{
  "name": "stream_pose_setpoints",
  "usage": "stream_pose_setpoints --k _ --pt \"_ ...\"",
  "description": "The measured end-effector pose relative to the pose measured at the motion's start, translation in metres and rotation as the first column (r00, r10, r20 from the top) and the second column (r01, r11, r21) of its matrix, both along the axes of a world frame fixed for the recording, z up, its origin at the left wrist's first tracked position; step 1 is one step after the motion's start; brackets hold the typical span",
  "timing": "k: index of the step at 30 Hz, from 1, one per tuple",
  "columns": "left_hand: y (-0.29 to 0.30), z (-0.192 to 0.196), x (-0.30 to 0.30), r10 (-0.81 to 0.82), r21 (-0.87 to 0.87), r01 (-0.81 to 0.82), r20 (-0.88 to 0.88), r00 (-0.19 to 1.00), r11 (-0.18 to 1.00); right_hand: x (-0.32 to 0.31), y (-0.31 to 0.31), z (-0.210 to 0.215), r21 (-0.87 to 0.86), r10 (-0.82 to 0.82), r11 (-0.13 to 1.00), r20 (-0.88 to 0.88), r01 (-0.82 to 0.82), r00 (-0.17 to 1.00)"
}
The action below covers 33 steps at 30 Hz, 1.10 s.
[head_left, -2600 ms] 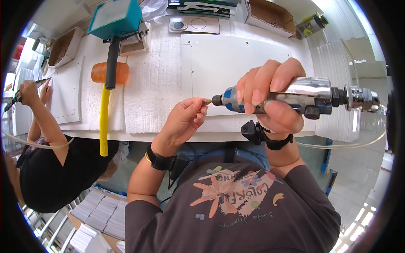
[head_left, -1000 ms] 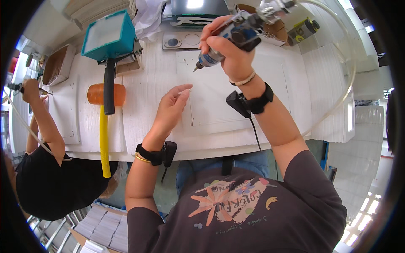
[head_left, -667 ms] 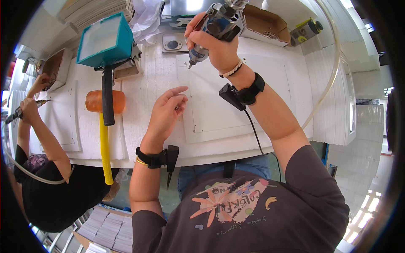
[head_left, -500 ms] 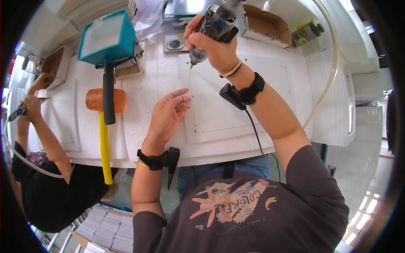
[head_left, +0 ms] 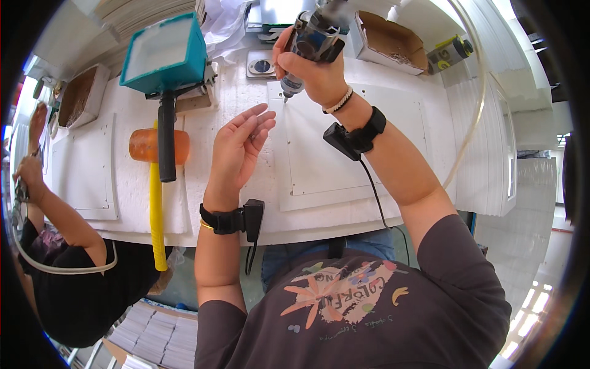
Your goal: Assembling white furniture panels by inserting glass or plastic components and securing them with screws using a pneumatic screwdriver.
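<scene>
Power driver in hand over a white panel, with boxes on a worktop

Containers. One brown cardboard box (head_left: 382, 31), pale outside, at the far right of the worktop (head_left: 200, 126); small metallic pieces lie scattered on its bottom, most thickly toward its right end. A second cardboard box (head_left: 78, 92), at the far left, with a brown interior; its contents are too small to tell. One teal box-shaped piece (head_left: 195, 46), whitish within, set above a black handle. One larger carton (head_left: 117, 352) below the worktop, lower left, filled with rows of stacked pale flat pieces. One dark bottle (head_left: 452, 55) with a yellow-green cap, beside the first box.

Principal item. One power driver (head_left: 310, 44), held above the far left corner of the white panel (head_left: 313, 157): silver and dark body with bluish parts, narrowing to a thin bit that points down. Whether the bit touches the panel cannot be told. The panel is flat and rectangular, with small dark dots along its border.

Hands. Right hand (head_left: 316, 75): fingers clamped around the driver. Left hand (head_left: 239, 144): near the panel's left edge, fingers loosely curled; whether they hold anything cannot be told.

Also present. One mallet (head_left: 179, 146), orange head, yellow handle.
</scene>
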<state>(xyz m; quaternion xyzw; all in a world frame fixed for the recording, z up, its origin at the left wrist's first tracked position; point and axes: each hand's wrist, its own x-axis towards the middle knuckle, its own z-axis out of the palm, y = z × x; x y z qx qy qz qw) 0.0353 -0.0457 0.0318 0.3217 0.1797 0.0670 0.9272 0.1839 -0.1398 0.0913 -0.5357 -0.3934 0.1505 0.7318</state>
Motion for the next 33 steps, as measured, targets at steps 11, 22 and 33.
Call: stream_pose_setpoints --k 11,22,33 --pt "0.009 -0.037 0.004 -0.067 0.059 0.064 0.044 0.997 0.996 0.002 -0.002 -0.007 -0.063 0.014 0.998 0.068 -0.010 0.998" --pt "0.000 -0.022 0.011 -0.049 -0.043 0.044 -0.118 0.992 0.998 0.006 -0.006 0.007 0.053 -0.010 0.998 -0.090 0.015 0.996" --pt "-0.001 -0.024 0.011 -0.105 -0.173 0.102 -0.007 0.994 0.980 -0.043 -0.020 0.031 0.276 0.057 0.961 -0.096 -0.028 0.994"
